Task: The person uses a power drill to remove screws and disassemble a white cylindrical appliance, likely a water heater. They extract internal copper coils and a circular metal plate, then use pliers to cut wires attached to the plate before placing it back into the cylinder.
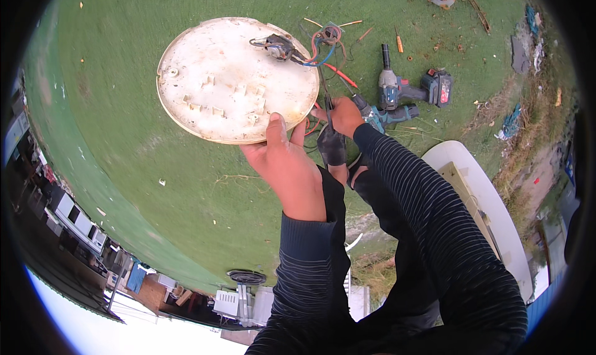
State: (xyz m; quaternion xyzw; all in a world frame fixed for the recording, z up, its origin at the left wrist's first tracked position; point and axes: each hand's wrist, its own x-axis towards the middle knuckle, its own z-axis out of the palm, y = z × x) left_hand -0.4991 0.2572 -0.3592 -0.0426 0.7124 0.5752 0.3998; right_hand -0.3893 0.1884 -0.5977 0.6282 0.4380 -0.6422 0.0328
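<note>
My left hand (285, 172) grips the near edge of a round, dirty white plastic cover (211, 81), thumb on top and fingers beneath. Moulded clips and posts stand on the cover's upturned inner side. Near its far right edge sits a small dark electrical part (279, 47), with red and blue wires (328, 39) running off to the right. Beside the cover's right rim my right hand (346, 115) is closed around a thin dark strip (328, 100); whether it is a cable or a tool I cannot tell. Some of its fingers are hidden.
A grey cordless impact wrench (388, 85) with a battery (438, 88) lies right of the wires, a teal power tool (397, 114) nearer. Farther off is an orange-handled screwdriver (399, 43). A large white panel (496, 209) lies at right. My shoe (331, 145) is below my right hand.
</note>
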